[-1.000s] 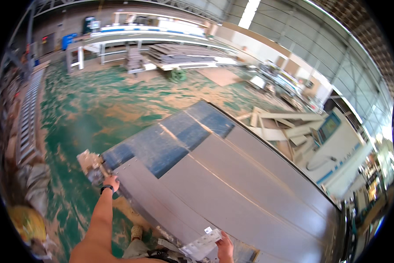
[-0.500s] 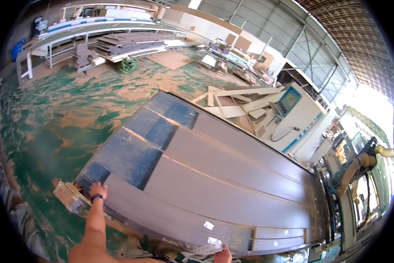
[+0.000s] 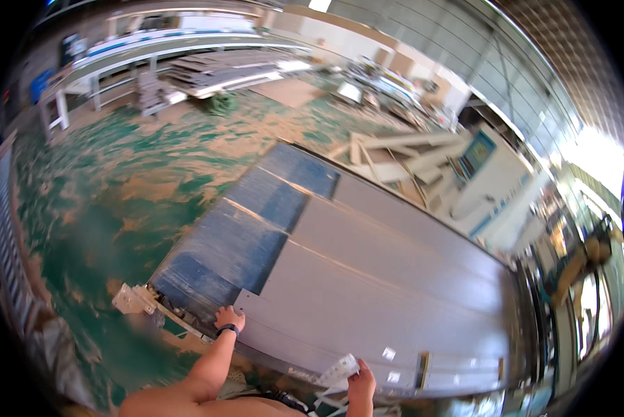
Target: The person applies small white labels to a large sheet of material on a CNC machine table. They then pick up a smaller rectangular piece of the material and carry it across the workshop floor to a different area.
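Observation:
My left hand, wearing a dark wristband, rests against the left end of a narrow grey panel at the near edge of the machine bed. Its fingers are spread, not wrapped round anything. Low in the middle, my right hand pinches a white sheet of labels, held above the bed's near edge. Larger grey panels lie side by side beyond the narrow one. Small white labels stick to the panels near my right hand.
The blue bed surface shows at the left end. A metal bracket juts from its near left corner. Offcuts are heaped beside a white control cabinet. Machine gantry at right. Sawdust covers the green floor.
The narrow panel has slid right along the bed with my left hand at its end. My right hand has raised the label sheet more into view. The whole view has shifted slightly.

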